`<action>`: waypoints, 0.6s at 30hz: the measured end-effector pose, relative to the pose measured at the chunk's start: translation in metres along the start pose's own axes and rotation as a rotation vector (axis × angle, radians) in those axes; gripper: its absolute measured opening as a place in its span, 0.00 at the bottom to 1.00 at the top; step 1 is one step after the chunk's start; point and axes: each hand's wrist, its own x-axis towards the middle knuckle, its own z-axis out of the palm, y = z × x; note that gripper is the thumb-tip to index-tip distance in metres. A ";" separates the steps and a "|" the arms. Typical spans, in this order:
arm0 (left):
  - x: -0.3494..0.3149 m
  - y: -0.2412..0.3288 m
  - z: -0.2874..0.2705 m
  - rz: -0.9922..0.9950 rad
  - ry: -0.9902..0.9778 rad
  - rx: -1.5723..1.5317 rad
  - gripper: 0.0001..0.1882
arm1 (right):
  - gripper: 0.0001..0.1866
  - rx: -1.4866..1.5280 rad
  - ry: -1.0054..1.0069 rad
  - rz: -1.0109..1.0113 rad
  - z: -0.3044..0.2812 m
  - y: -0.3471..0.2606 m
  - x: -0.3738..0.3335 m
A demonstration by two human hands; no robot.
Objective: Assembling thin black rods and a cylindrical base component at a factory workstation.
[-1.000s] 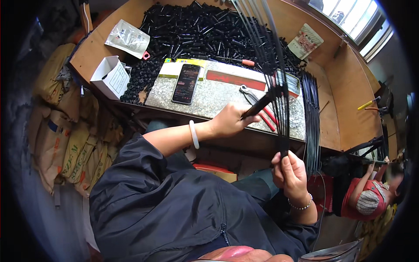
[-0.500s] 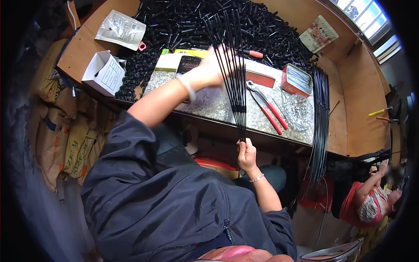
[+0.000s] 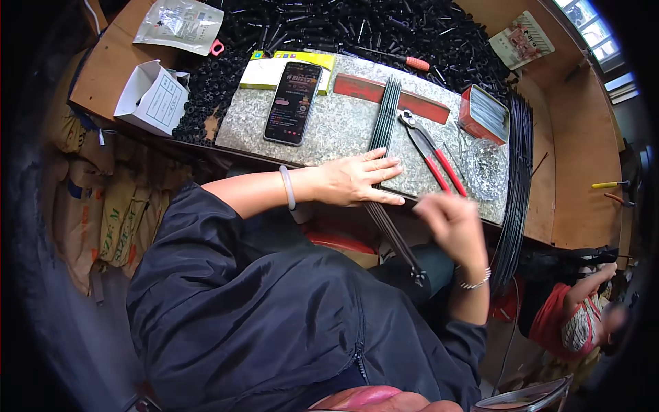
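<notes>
A bundle of thin black rods (image 3: 388, 113) lies across the front edge of the worktop, its near ends jutting out over my lap. My left hand (image 3: 353, 180) rests flat over the bundle with fingers stretched and spread, pressing it near the edge. To the right, my right hand (image 3: 452, 223) hangs in the air apart from the rods, its fingers bent and blurred by motion; nothing clear shows in it. Nearest to it are pincers (image 3: 449, 169) with red handles, lying on the worktop. Behind the rods sits a flat red bar (image 3: 424, 106).
A phone (image 3: 295, 103) lies left of the rods. Black tubular parts (image 3: 309, 31) are heaped behind. At right stand a red tin (image 3: 484, 115) of thin pins, a clear dish (image 3: 486, 168) and a long rod bundle (image 3: 519, 172). A co-worker (image 3: 566, 312) is at far right.
The rods, fanned upright in my right hand before, now lie gathered on the worktop. My left hand has come down onto them. My right hand has let go and moved up and right.
</notes>
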 end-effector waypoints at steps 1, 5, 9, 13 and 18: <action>0.001 0.004 -0.007 -0.022 -0.020 0.102 0.36 | 0.07 -0.122 0.167 -0.018 -0.014 0.005 0.014; 0.007 0.007 -0.009 -0.073 -0.025 0.280 0.35 | 0.08 -0.517 0.497 0.048 -0.065 0.053 0.078; 0.006 0.006 -0.007 -0.041 0.008 0.309 0.35 | 0.09 -0.731 0.423 0.106 -0.088 0.112 0.120; 0.006 0.008 -0.010 -0.092 -0.021 0.289 0.35 | 0.09 -0.679 0.208 0.214 -0.091 0.130 0.137; 0.006 0.006 -0.008 -0.089 -0.010 0.272 0.36 | 0.08 -0.704 0.232 0.075 -0.091 0.141 0.138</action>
